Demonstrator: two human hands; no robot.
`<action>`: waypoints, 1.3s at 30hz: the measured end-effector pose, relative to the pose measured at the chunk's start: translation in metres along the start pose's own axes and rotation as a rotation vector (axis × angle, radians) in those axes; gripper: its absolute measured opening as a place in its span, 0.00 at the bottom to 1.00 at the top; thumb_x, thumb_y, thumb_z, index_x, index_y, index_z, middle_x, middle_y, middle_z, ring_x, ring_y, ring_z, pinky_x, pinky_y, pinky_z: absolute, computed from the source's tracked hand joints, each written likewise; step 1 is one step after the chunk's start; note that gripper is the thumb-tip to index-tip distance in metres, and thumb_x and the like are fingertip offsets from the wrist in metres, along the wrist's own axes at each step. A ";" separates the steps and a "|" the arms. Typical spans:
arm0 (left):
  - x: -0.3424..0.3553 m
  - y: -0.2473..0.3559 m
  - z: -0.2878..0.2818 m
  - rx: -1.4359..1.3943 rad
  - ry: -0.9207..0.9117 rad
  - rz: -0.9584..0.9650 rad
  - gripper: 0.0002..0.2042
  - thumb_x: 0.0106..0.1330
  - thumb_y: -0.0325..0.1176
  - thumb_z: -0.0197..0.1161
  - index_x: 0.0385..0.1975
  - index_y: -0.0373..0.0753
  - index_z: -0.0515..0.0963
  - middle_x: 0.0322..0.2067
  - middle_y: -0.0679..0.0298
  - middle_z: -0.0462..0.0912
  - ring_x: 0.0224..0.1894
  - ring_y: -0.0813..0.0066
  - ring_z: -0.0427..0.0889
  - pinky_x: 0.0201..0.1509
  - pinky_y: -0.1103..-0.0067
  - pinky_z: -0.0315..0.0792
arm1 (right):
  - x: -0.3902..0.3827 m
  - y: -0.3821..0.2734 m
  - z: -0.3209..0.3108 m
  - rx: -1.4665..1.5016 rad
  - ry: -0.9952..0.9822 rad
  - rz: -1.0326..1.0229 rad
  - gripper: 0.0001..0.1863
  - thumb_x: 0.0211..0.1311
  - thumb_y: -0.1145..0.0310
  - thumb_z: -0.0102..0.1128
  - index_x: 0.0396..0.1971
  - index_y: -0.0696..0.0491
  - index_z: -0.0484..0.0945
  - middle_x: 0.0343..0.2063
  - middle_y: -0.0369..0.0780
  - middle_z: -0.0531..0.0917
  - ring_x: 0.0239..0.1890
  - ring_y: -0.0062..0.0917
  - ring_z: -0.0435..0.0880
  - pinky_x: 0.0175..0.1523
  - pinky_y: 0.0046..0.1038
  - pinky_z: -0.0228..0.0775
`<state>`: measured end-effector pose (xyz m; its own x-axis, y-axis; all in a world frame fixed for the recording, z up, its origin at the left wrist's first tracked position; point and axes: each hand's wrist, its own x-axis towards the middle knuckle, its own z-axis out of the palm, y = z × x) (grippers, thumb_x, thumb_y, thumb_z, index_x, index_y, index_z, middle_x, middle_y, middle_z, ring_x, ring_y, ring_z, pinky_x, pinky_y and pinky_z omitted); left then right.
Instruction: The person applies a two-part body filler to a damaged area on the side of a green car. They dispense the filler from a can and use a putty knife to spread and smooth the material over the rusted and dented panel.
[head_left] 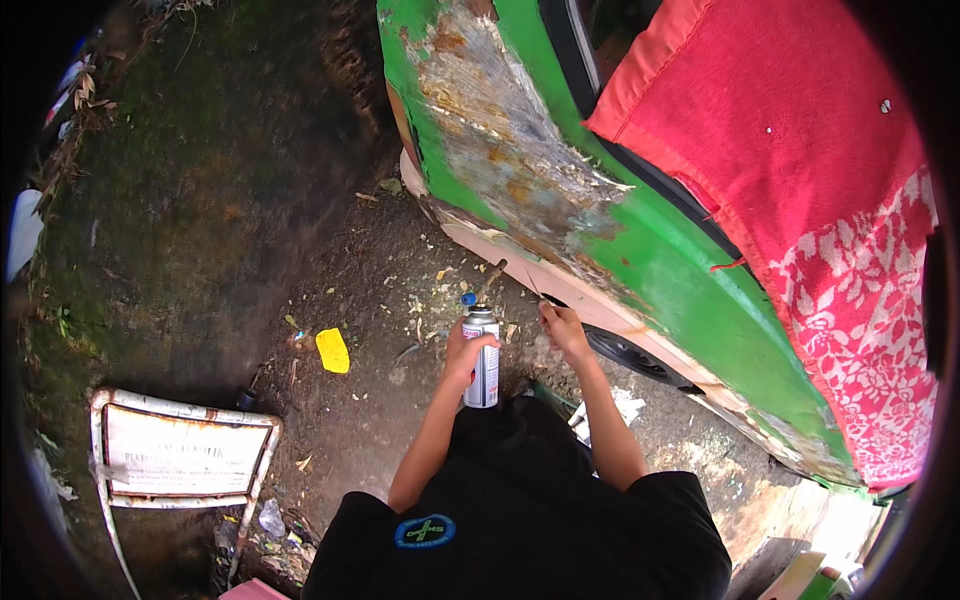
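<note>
My left hand (466,354) is wrapped round a pale metal gas canister (484,384), held upright before my body. A torch head with a blue knob (468,299) sits on top, and its brownish nozzle (495,271) points toward the car. Closed fingers of my right hand (564,330) grip a thin, dark, pointed tool (533,284); its exact kind is too small to tell. Both hands are beside the lower side of a green car body (690,290). A large patch of its paint is stripped to bare, rusty metal (510,150).
A red patterned cloth (780,130) drapes over the car's upper part. A rusty white metal frame with a panel (190,450) stands at lower left. On the dirt ground lie a yellow scrap (332,351) and many paint flakes. A dark wheel (635,355) shows under the car's edge.
</note>
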<state>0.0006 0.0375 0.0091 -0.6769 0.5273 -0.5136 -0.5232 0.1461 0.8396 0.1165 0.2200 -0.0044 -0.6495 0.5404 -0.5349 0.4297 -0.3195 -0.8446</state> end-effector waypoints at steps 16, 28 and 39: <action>0.007 0.012 -0.006 0.023 -0.026 -0.022 0.21 0.42 0.25 0.67 0.41 0.37 0.74 0.30 0.62 0.80 0.32 0.70 0.80 0.35 0.73 0.73 | -0.006 -0.012 0.017 0.030 0.070 -0.028 0.23 0.72 0.49 0.54 0.24 0.53 0.73 0.13 0.28 0.63 0.12 0.15 0.55 0.17 0.25 0.46; 0.024 0.005 -0.016 -0.011 -0.042 -0.010 0.20 0.43 0.24 0.67 0.40 0.38 0.75 0.30 0.63 0.80 0.31 0.71 0.80 0.35 0.73 0.73 | 0.006 -0.018 0.025 0.050 0.077 0.015 0.24 0.71 0.47 0.55 0.23 0.53 0.72 0.14 0.28 0.61 0.13 0.14 0.55 0.18 0.25 0.45; 0.024 0.006 -0.012 0.029 -0.033 -0.016 0.19 0.44 0.24 0.66 0.41 0.38 0.75 0.30 0.63 0.79 0.30 0.71 0.79 0.34 0.74 0.73 | 0.041 -0.021 0.015 -0.410 0.251 -0.048 0.30 0.69 0.45 0.54 0.20 0.59 0.76 0.13 0.36 0.72 0.14 0.22 0.70 0.19 0.30 0.59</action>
<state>-0.0254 0.0409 0.0000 -0.6506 0.5522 -0.5214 -0.5183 0.1789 0.8362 0.0714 0.2370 -0.0094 -0.5247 0.7342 -0.4307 0.6476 0.0159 -0.7618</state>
